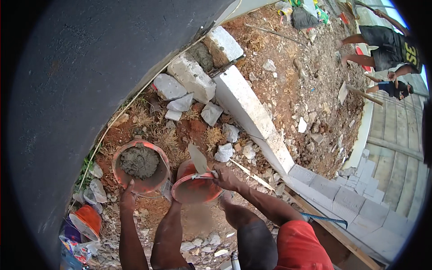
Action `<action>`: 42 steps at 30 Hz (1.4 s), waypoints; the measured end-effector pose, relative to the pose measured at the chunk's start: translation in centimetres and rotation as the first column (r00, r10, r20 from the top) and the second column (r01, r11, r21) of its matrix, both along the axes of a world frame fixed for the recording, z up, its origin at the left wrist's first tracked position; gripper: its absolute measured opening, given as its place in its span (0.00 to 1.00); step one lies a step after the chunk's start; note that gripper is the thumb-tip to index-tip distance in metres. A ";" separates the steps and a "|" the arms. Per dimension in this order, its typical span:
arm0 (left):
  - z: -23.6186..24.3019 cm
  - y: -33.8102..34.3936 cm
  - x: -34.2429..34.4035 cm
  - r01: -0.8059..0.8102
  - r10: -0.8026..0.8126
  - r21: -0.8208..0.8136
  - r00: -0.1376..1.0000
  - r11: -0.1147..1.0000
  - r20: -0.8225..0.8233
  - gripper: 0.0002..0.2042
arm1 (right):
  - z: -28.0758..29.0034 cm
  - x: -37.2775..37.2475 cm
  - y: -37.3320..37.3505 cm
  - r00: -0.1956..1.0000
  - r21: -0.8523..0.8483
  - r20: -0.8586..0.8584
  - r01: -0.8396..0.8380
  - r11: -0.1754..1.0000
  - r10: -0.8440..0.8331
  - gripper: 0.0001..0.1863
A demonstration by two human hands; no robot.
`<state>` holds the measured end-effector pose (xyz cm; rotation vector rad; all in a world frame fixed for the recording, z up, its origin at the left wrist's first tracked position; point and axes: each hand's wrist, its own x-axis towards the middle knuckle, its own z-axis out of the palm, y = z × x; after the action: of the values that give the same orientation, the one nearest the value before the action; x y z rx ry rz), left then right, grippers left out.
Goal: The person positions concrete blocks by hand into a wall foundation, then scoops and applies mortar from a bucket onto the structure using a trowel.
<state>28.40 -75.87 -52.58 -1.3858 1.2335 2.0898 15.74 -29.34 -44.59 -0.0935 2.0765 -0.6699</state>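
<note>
My left hand [128, 194] is closed on the near rim of an orange bucket [163, 174] that holds a heap of wet grey mortar [139, 162]. To its right, my right hand [225, 177] grips the rim of a second orange bucket [198, 190], which is tilted and coated inside with grey-brown residue. A trowel [197, 157] shows its pale blade standing up by that bucket's far rim; where its handle runs is hard to make out, close to my right fingers. Both buckets are low over the rubble ground, just in front of my legs.
A dark wall [90, 67] rises on the left, with a string [121, 114] along its foot. Rough stones [191, 78] and a concrete beam [247, 108] lie ahead. Another orange bucket [87, 221] sits at lower left. Two people [382, 47] stand at far right near a shovel [360, 93].
</note>
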 end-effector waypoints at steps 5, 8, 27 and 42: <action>2.3 1.7 1.1 0.107 -0.106 -0.012 0.992 0.994 0.072 0.27 | 11.8 -3.3 7.1 0.916 0.070 -0.179 0.375 0.925 -0.358 0.17; 1.6 2.3 1.5 0.138 -0.136 -0.041 0.990 0.990 0.042 0.23 | 17.5 -6.1 15.1 0.597 -0.116 -0.304 0.750 0.651 -0.742 0.14; 6.3 4.0 -8.3 0.034 -0.288 -0.409 0.762 0.912 -0.580 0.36 | 3.3 -17.6 13.7 0.513 -0.154 -0.802 0.319 0.935 -0.307 0.20; 5.5 5.7 -15.6 0.173 -0.297 -0.247 0.683 0.953 -0.667 0.34 | 10.0 -15.1 -1.1 0.649 0.315 -0.521 -0.458 0.831 0.554 0.18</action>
<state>12.76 -70.13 -47.05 -0.3881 1.7853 2.4358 0.64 -30.44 -34.55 -0.8784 2.5215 -0.1101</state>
